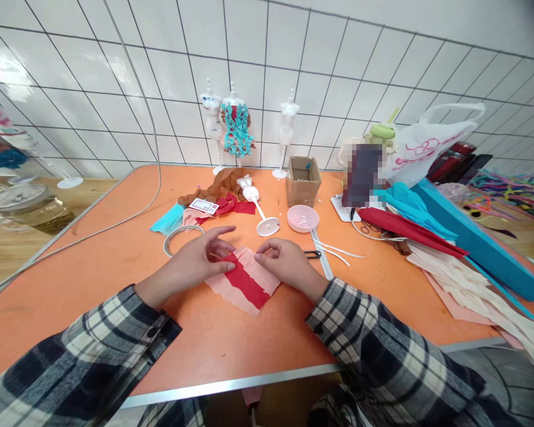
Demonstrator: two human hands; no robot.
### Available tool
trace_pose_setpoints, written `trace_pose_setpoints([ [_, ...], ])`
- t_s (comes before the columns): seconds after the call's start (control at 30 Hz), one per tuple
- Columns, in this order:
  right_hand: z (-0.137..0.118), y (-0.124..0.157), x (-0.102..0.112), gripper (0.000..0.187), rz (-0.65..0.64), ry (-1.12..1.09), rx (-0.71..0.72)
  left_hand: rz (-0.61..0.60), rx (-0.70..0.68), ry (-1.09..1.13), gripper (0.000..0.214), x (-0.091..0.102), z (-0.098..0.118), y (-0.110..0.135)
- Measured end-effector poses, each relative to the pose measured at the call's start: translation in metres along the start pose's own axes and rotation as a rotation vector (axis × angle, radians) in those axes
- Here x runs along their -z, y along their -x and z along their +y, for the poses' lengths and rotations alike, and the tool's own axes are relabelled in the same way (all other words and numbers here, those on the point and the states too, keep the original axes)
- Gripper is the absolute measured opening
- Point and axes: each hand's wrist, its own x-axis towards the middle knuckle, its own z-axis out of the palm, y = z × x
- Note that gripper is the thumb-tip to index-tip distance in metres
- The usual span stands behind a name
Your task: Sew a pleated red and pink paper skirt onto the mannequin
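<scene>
- Faces a white tiled wall [267,59] with dark grout lines.
- Works at an orange table [231,356] edged in silver metal.
- Has at far right a long blue board [485,249], just beside heaped red, turquoise and cream material.
- Wears a plaid sleeve [396,350] in dark and cream on each arm.
- Has near the wall an upright dress form [237,130] covered in turquoise ruffles.
- Holds the left hand [200,258] half open, forefinger stretched out, thumb at the upper end of a red strip [249,280]; cannot tell a firm pinch from a light touch.
- Closes thumb and forefinger of the right hand [289,267] on the upper edge of a pink sheet [235,293].
- Has that sheet slantwise between both hands, near the front of the table, with the strip running down its middle.
- Has a pink bowl [302,228] beyond the right hand.
- Has a tape roll [169,243] just beside the left hand, partly hidden by it.
- Has thin white strips [333,253] near the right wrist.
</scene>
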Motion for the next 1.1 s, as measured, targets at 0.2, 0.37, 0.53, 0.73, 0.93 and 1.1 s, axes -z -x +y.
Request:
trace_pose_setpoints([
  [0.2,0.007,0.008,0.028,0.022,0.053,0.449,0.132,0.303,-0.265,-0.479,0.029,0.0,0.014,0.016],
  [0.37,0.028,0.001,0.046,0.017,-0.021,0.643,0.116,-0.09,-0.223,-0.695,0.031,-0.031,0.027,0.029],
  [0.53,0.037,-0.003,0.046,0.021,0.054,0.602,0.137,-0.053,-0.372,-0.801,0.021,-0.03,0.016,0.021],
  [0.73,0.025,0.005,0.03,0.012,0.022,0.464,0.426,0.055,-0.455,-0.768,0.023,-0.021,0.012,0.02],
  [0.93,0.025,0.005,0.012,0.016,-0.024,0.512,0.502,-0.03,-0.495,-0.782,0.02,-0.035,0.019,0.023],
  [1.1,0.025,0.004,0.01,0.012,-0.049,0.532,0.477,-0.042,-0.504,-0.827,0.019,-0.034,0.016,0.02],
])
